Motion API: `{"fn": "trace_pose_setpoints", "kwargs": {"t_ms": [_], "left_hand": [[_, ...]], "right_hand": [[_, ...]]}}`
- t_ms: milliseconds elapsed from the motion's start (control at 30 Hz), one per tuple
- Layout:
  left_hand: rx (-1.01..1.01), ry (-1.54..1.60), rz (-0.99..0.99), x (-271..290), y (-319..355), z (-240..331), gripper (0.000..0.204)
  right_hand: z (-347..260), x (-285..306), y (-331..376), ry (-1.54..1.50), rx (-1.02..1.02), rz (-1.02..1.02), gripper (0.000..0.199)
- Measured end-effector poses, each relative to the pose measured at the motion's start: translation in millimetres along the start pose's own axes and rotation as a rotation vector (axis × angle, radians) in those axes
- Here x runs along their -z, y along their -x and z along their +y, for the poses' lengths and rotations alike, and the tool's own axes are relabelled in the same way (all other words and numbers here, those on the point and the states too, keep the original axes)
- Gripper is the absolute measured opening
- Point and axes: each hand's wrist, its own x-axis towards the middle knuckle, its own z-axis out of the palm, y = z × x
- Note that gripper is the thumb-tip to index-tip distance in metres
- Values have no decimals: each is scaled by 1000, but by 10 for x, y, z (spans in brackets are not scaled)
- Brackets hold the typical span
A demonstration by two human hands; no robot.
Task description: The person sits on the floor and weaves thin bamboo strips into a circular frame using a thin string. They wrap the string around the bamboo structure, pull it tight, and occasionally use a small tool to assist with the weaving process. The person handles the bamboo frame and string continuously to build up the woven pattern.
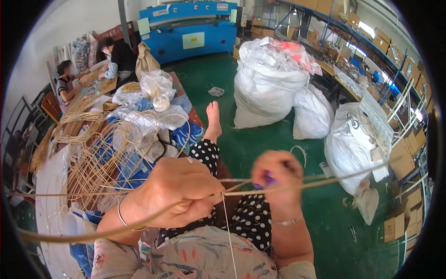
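My left hand is closed, thumb and fingertips pinching long tan canes above my lap. The canes look like rattan and stretch across the view to both sides. From the pinch a thin white string hangs down over my patterned shirt. Close by on the right, my right hand is curled at the canes and smeared by motion. A small purple thing shows between its fingers; its kind is too blurred to make out.
Bent cane hoops lie heaped on the left beside plastic bags and blue cloth. White sacks stand ahead and to the right. Two people sit at a table far left. A blue machine stands at the back, with loaded shelves along the right.
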Motion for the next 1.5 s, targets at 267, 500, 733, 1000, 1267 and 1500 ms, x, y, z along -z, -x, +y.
{"fn": "trace_pose_setpoints", "kwargs": {"t_ms": [267,500,733,1000,1267,1500], "left_hand": [[-55,-136,283,173,-169,-35,7],[131,-316,813,776,841,-533,13],[101,-442,751,591,436,-369,15],[-35,-112,204,-362,-428,-345,3],[-266,16,223,-145,-359,246,12],[-277,-14,206,-125,-275,298,11]], "right_hand": [[-671,-300,399,-191,97,-1371,25],[-1136,-51,444,-122,549,-1380,24],[-529,14,329,107,483,-743,18],[-251,-492,154,-105,-54,-129,23],[-296,-363,209,-621,358,-1128,26],[-513,-548,226,785,695,-179,21]]}}
